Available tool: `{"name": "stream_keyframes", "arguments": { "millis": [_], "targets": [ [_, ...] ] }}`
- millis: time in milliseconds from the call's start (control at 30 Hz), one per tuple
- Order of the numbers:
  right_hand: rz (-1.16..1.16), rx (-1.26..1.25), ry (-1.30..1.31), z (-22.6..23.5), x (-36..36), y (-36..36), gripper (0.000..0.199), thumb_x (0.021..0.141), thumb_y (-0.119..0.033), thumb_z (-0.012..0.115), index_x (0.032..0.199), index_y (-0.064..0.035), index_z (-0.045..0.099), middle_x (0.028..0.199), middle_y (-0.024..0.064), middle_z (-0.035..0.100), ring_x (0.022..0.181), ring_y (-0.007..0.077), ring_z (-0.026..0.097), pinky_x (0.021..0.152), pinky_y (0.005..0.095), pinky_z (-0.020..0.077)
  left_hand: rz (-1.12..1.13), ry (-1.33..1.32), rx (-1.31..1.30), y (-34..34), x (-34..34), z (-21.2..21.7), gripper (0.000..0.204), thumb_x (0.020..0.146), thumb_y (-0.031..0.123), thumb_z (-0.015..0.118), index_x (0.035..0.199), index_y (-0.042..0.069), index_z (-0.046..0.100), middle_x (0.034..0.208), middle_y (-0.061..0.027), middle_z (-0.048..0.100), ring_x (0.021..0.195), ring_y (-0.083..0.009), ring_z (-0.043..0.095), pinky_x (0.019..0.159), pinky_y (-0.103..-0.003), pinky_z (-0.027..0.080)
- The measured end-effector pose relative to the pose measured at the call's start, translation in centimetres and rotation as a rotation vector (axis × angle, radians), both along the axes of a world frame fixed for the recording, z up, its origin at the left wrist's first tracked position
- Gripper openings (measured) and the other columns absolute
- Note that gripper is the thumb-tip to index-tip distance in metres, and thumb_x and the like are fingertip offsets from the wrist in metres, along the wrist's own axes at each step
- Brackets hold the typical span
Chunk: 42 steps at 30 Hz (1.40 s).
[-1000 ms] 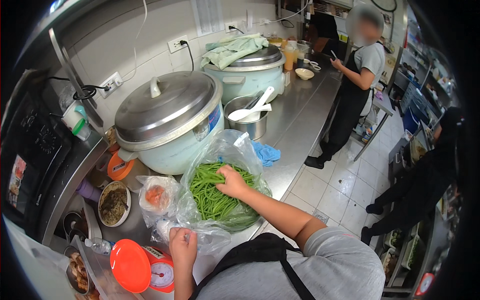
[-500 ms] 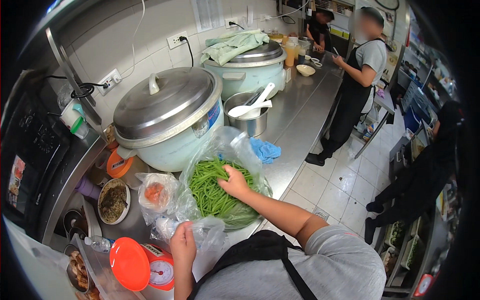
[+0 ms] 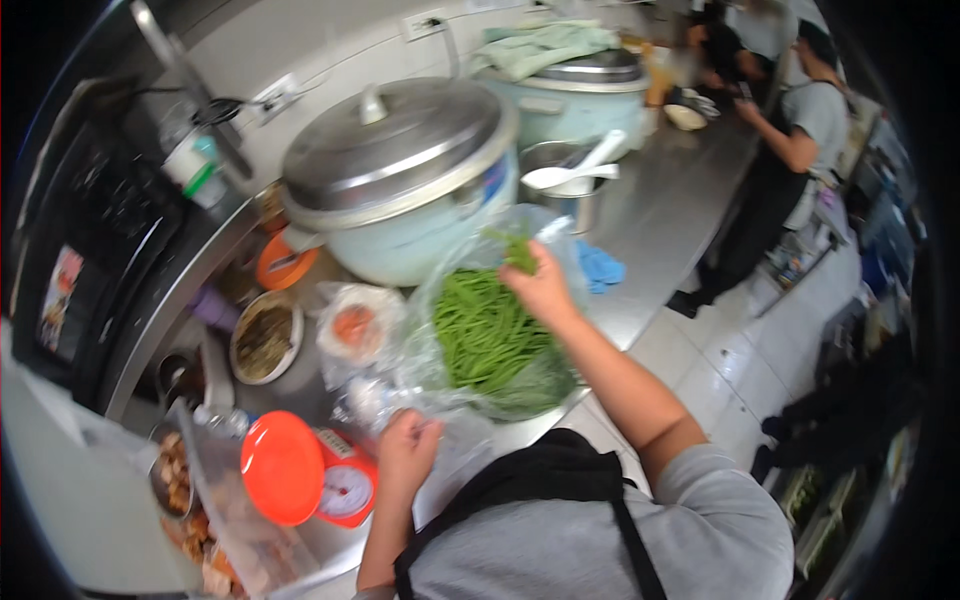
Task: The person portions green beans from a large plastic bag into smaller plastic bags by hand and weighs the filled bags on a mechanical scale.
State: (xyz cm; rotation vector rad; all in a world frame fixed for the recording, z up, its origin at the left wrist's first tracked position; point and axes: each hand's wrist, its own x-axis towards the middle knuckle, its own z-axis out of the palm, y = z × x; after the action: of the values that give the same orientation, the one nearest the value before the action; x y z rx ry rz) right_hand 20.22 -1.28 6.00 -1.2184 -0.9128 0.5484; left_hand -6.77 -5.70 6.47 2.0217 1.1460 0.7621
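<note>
Green beans (image 3: 487,335) fill a clear plastic bag (image 3: 430,330) resting on the steel tabletop (image 3: 660,215) at the centre of the frame, where a person in a grey shirt and black apron works over them. The right hand (image 3: 543,290), just above the pile, has its grip clenched on a small bunch of beans lifted at the bag's upper edge. The left hand (image 3: 405,450), lower centre, is closed on the bag's gathered plastic near its mouth. Just left of the beans sits a smaller bag (image 3: 352,325) with something orange inside, and beside that a round bowl (image 3: 265,340) of dark food. An orange kitchen scale (image 3: 305,475) stands at the lower left, close to the left hand. Directly behind the beans is a large pale-blue cooker (image 3: 400,175) with a steel lid; a second one (image 3: 580,85), draped with a green cloth, stands further up the frame. Between them is a steel pot (image 3: 560,185) holding a white ladle. A blue cloth (image 3: 600,268) lies on the tabletop right of the bag. In the upper right, another person (image 3: 790,150) in a dark apron stands at the far end
</note>
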Motion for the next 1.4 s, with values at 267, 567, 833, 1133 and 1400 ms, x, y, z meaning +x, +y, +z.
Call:
{"name": "stream_keyframes", "arguments": {
  "millis": [267,567,833,1133,1400],
  "targets": [
    [-0.001,-0.104,-0.047,-5.6,-0.6,-0.1,0.016,0.071,-0.006,0.058,0.085,-0.003,0.051,0.076,0.0027,0.056,0.069,0.009,0.05,0.063,0.0235,0.0405,0.029,-0.059,-0.118,-0.9,0.1,-1.0,0.024,0.069,0.012,0.06,0.061,0.0,0.041,0.058,-0.01,0.041,0.052,-0.0196,0.04,0.049,-0.029,0.034],
    [0.094,-0.259,-0.508,2.9,-0.7,-0.2,0.018,0.067,-0.005,0.055,0.084,-0.0022,0.052,0.076,0.0114,0.057,0.071,0.0231,0.056,0.065,0.032,0.0441,-0.011,-0.025,-0.064,-0.2,-0.5,-1.7,0.015,0.072,0.009,0.057,0.066,0.0,0.047,0.059,-0.0103,0.046,0.052,-0.02,0.043,0.048,-0.03,0.035],
    [0.243,-0.66,-0.856,-1.7,-2.4,1.7,0.028,0.064,-0.009,0.055,0.09,-0.0011,0.049,0.087,0.0189,0.055,0.083,0.0338,0.053,0.072,0.0391,0.0427,-0.039,-0.073,-0.058,0.8,-0.3,-0.2,0.008,0.078,0.003,0.048,0.083,0.0,0.054,0.059,0.0,0.047,0.053,-0.0063,0.041,0.048,-0.022,0.035],
    [0.197,-0.336,-0.717,1.1,0.5,-0.3,0.034,0.061,-0.014,0.059,0.092,-0.0018,0.053,0.09,0.0175,0.054,0.088,0.0322,0.051,0.077,0.0375,0.0411,-0.093,-0.363,-0.452,0.4,0.4,4.9,0.009,0.081,0.007,0.048,0.072,0.004,0.046,0.058,0.0055,0.043,0.05,-0.0005,0.035,0.045,-0.015,0.028],
    [0.183,-0.318,-0.365,-4.1,0.2,0.0,0.031,0.064,-0.013,0.058,0.094,-0.0035,0.054,0.087,0.0172,0.058,0.082,0.0284,0.056,0.075,0.0336,0.0429,0.13,-0.88,-0.384,2.9,5.2,10.4,0.009,0.081,0.012,0.048,0.086,0.005,0.047,0.072,-0.0019,0.052,0.059,-0.0076,0.05,0.052,-0.019,0.042]
  ]
}}
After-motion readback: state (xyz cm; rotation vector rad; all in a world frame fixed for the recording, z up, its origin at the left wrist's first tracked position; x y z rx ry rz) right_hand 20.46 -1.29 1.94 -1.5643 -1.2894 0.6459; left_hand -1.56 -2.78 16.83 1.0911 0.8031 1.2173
